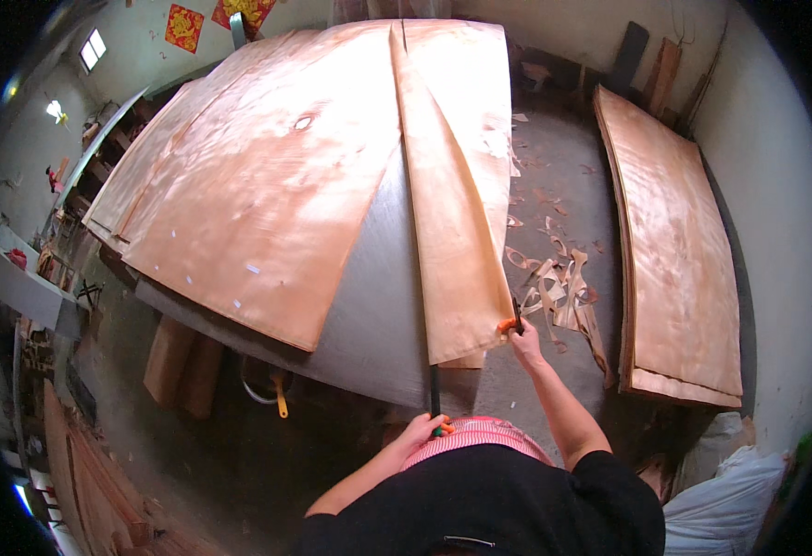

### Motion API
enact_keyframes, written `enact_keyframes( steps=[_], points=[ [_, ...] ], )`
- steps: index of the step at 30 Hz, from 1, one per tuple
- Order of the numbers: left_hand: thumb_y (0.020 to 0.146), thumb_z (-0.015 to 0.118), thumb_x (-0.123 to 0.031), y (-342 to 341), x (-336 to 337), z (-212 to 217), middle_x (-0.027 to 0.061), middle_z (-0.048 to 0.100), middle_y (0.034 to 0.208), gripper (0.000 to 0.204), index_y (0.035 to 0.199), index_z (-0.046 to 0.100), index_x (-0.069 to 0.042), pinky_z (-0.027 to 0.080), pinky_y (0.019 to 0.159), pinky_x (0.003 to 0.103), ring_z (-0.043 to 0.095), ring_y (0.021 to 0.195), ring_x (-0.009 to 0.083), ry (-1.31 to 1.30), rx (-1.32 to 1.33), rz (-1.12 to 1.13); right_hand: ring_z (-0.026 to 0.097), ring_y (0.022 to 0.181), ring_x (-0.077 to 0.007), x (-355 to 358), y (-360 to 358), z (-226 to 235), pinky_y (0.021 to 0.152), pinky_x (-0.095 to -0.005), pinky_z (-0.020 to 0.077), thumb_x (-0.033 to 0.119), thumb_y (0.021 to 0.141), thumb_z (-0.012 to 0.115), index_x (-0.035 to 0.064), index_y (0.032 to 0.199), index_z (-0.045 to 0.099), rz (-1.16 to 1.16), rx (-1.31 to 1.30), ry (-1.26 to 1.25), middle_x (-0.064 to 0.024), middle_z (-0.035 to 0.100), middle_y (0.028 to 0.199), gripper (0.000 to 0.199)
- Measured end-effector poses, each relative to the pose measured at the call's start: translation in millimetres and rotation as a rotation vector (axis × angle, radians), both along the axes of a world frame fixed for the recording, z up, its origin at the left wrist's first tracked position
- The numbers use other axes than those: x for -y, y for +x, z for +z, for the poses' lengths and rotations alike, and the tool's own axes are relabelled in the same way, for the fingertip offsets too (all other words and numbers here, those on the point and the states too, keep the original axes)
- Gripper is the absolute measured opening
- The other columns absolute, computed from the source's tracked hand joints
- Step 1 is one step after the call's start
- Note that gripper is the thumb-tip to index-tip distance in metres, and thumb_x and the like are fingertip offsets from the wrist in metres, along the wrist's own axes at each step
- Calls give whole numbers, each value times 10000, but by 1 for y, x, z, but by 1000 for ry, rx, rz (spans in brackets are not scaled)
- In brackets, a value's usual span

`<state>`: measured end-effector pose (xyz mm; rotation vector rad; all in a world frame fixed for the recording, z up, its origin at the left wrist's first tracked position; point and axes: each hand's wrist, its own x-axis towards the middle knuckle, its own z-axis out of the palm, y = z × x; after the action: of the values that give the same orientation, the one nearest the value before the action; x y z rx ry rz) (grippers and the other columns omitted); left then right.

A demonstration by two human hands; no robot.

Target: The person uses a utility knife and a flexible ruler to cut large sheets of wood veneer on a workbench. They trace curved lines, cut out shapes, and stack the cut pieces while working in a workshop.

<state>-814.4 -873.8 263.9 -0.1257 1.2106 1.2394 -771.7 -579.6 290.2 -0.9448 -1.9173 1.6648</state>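
Note:
A large grey worktable (369, 306) carries wide sheets of thin orange-brown wood veneer (276, 185). A long narrow veneer strip (443, 241) lies down the table's right side. Along its left edge runs a long dark straightedge (421, 278). My left hand (420, 431) grips the near end of that straightedge at the table's front edge. My right hand (522, 338) holds a small orange-handled cutting knife (509, 323) at the strip's near right corner.
Curled veneer offcuts (559, 287) litter the concrete floor to the right. A tall stack of veneer sheets (674, 250) lies by the right wall. White sacks (730, 500) sit at lower right. Wood blocks (179, 366) and a yellow-handled tool (281, 398) are under the table.

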Motion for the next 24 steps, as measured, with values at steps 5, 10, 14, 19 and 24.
enact_keyframes(
  steps=[5,10,14,19,24],
  points=[
    [850,462,-216,5,-37,-1,94,610,814,204,865,482,-13,406,446,178,537,593,80,-80,-199,-56,556,615,-140,-42,61,-57,575,-267,425,113,681,531,28,858,586,-106,158,168,-81,595,675,204],
    [841,472,-274,-10,-37,4,75,619,817,227,862,496,-49,411,478,185,534,597,77,-145,-361,-85,573,620,-171,-4,79,-44,577,-284,436,128,687,534,77,876,599,-80,357,167,-82,598,671,206],
    [841,475,-280,-23,-38,18,79,608,861,250,912,468,-41,415,538,206,537,651,85,-121,-308,-144,560,542,-136,24,79,-14,511,-268,435,149,738,524,80,909,598,83,448,-109,-65,574,632,199],
    [825,503,-290,-33,-47,35,79,582,891,324,978,425,-15,435,616,237,527,733,105,66,-186,-326,574,540,-154,71,37,38,517,-289,454,349,747,592,77,971,567,220,436,-72,-73,573,638,353],
    [790,532,-353,-55,-63,81,74,517,826,412,928,475,32,416,633,258,480,756,112,356,-406,-798,588,717,-262,100,-1,18,638,-332,453,456,645,644,5,994,494,166,574,294,-160,594,750,590]
  ],
)
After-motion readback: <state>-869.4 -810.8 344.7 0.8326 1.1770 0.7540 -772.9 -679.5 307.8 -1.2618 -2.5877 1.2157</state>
